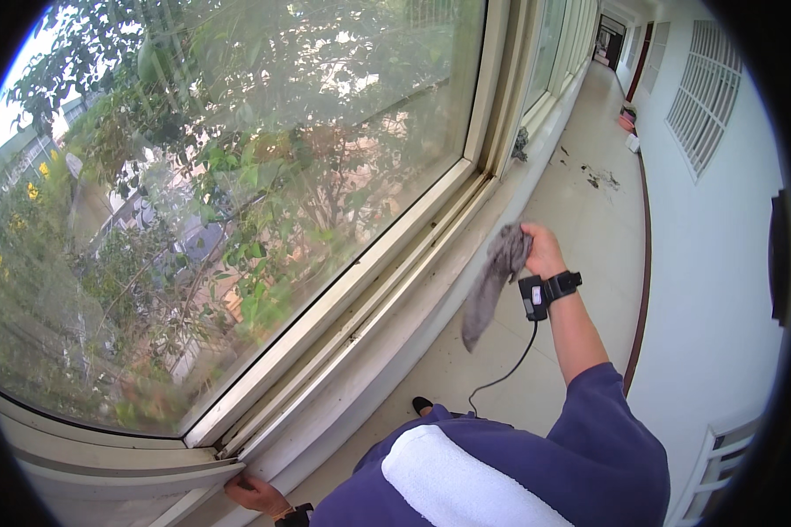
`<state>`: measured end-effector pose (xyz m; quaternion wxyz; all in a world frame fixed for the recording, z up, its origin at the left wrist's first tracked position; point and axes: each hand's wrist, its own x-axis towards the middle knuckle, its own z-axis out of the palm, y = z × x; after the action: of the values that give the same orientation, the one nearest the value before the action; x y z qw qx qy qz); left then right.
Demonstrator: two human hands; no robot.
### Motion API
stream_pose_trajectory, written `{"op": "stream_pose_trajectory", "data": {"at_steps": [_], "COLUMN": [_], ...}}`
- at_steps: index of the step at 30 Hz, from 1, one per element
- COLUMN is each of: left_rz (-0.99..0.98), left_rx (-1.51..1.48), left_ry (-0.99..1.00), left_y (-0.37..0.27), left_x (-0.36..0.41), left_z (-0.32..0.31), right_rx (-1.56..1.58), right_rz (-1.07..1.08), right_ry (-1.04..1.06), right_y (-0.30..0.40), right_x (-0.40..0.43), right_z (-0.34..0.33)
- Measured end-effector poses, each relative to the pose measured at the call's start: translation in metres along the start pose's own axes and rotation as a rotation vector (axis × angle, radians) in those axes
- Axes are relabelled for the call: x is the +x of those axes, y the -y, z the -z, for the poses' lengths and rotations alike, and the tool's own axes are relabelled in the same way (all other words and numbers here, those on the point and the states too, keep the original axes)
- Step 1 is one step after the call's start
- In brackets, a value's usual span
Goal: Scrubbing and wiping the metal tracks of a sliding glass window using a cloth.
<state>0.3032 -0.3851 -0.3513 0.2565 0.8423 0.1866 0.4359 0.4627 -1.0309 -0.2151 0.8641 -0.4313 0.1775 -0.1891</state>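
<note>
A dirty grey cloth (494,283) hangs from my right hand (542,249), whose fingers are closed on its upper end, over the corridor side of the window sill (395,316). My left hand (257,495) is low in the view, at the lower corner of the window frame (217,454), with its fingertips by the end of a pale frame bar; whether they grip it I cannot tell. The window glass (290,165) is streaked, and the sliding track (362,316) below it holds dark dirt.
Dark debris (596,178) lies on the corridor floor (567,211). A dark grey bundle (520,143) rests on the sill farther along. A reddish basin (626,120) and a white object (633,143) stand by the right wall. A black cable (517,362) runs from my right wrist device.
</note>
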Motion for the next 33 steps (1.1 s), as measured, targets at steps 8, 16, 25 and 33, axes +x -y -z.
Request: {"op": "stream_pose_trajectory", "data": {"at_steps": [8, 16, 25, 33], "left_rz": [-0.088, -0.117, -0.077, -0.072], "left_rx": [0.193, 0.240, 0.213, 0.224], "left_ry": [0.031, 0.021, 0.036, 0.065], "left_y": [0.016, 0.008, -0.008, -0.019], "left_x": [0.000, 0.002, 0.004, 0.008], "left_z": [-0.002, -0.004, -0.003, 0.000], "right_rx": [0.014, -1.417, -1.881, -1.704], "right_rz": [0.611, 0.459, 0.985, 1.016], "right_ry": [0.039, 0.194, 0.411, 0.558], "right_y": [0.053, -0.056, -0.088, -0.151], "right_x": [0.036, 0.085, 0.060, -0.039], "right_z": [-0.117, -0.072, -0.094, -0.156]}}
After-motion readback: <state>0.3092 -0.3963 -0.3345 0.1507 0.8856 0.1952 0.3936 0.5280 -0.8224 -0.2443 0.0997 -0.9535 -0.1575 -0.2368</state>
